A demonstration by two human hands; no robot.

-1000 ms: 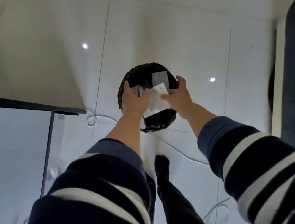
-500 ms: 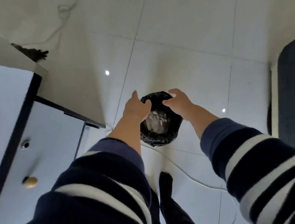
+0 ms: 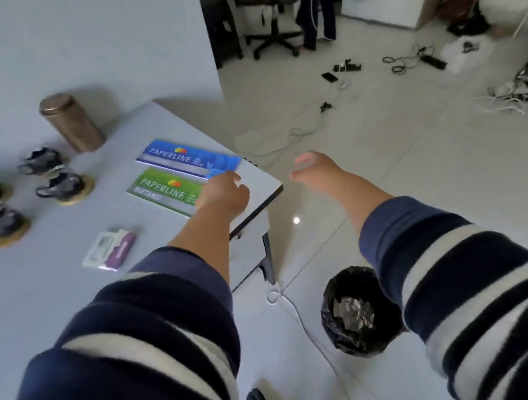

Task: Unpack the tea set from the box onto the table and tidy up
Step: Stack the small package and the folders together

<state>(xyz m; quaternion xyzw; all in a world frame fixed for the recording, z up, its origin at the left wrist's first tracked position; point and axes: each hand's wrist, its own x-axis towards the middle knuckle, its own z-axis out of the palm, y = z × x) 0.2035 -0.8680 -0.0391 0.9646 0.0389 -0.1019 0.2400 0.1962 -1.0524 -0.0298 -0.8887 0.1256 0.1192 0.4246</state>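
Several dark tea cups (image 3: 63, 188) on round wooden coasters stand at the left of the grey table (image 3: 49, 276). A bronze canister (image 3: 71, 123) stands upright behind them. My left hand (image 3: 223, 193) hovers over the table's right corner, by the green paper ream (image 3: 163, 190), holding nothing. My right hand (image 3: 314, 170) hangs empty over the floor, fingers loosely apart. A black-lined bin (image 3: 358, 311) with crumpled wrapping in it stands on the floor below my right arm.
A blue paper ream (image 3: 184, 156) lies beside the green one. A small white and purple pack (image 3: 109, 250) lies nearer me. A white cable runs across the tiles by the bin. Office chair (image 3: 269, 9), cables and a person's legs are at the far end.
My hands dropped the white wrapping into the bin and drew apart. The view swung up from the bin to the table and the room; both hands are now empty.
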